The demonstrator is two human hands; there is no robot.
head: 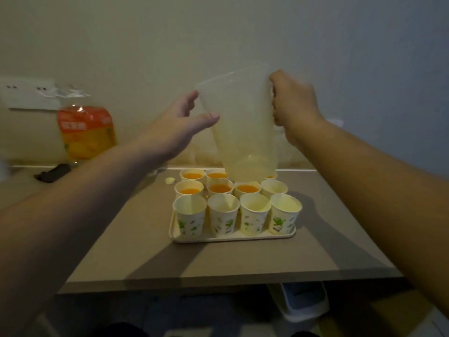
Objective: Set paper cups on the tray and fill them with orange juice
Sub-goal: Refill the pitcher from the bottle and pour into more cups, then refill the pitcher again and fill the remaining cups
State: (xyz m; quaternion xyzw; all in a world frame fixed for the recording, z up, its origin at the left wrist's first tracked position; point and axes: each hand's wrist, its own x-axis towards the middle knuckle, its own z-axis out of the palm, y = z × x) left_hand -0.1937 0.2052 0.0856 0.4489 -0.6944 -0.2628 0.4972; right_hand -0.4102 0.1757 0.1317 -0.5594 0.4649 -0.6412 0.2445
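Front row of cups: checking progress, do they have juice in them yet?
No, the four front-row cups show pale empty insides, while cups behind them hold orange juice.

Single view: head-worn wide-angle camera, facing forward and down. Near range over table; far wall closes the frame.

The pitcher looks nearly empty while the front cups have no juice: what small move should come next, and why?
Probably set the pitcher down on the table and take the juice bottle to refill it. The right hand holds its handle, the left hand steadies its side, almost no juice shows inside, and the four front cups on the tray look empty.
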